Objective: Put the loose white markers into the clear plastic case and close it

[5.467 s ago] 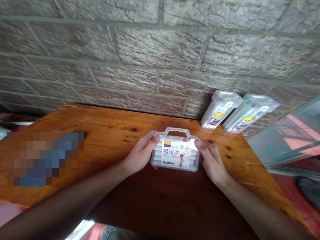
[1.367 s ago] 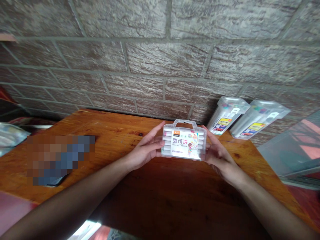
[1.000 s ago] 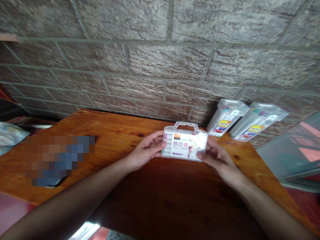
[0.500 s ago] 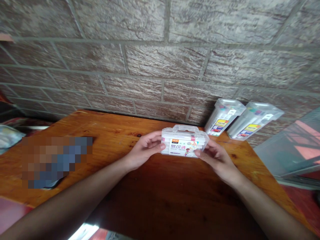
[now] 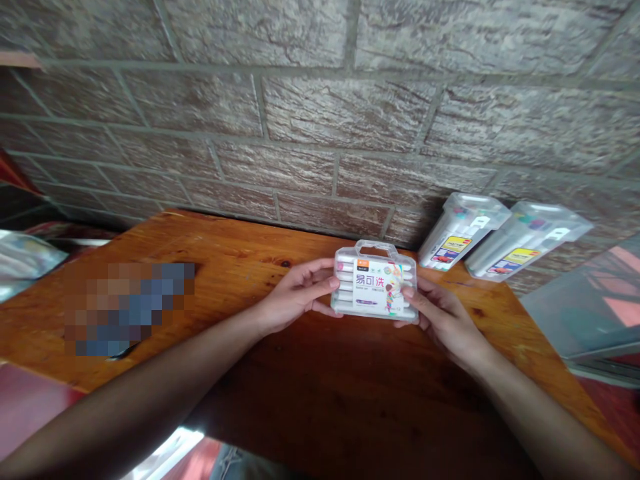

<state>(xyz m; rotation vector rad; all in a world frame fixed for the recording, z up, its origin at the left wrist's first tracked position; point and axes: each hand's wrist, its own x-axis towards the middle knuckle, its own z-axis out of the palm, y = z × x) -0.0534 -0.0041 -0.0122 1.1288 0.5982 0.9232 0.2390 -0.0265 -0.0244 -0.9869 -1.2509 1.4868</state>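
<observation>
Between my two hands is a clear plastic marker case (image 5: 345, 297) with a carrying handle on top and a printed label on its front. White markers lie sideways in rows inside it. My left hand (image 5: 300, 293) grips the case's left edge, thumb on the front and fingers behind. My right hand (image 5: 443, 313) holds the right edge the same way, its thumb over the label's corner. The case is closed and its front faces me, above the wooden table (image 5: 310, 373).
Two taller clear marker cases, a nearer one (image 5: 463, 230) and one further right (image 5: 525, 240), stand against the brick wall (image 5: 310, 113). A blurred-out dark object (image 5: 135, 310) lies on the table's left. A glass panel (image 5: 585, 313) is beyond the right edge.
The marker case has tipped so that its front faces me more fully, showing more of the label and the rows of markers. Both hands have kept their grip. The view has shifted slightly.
</observation>
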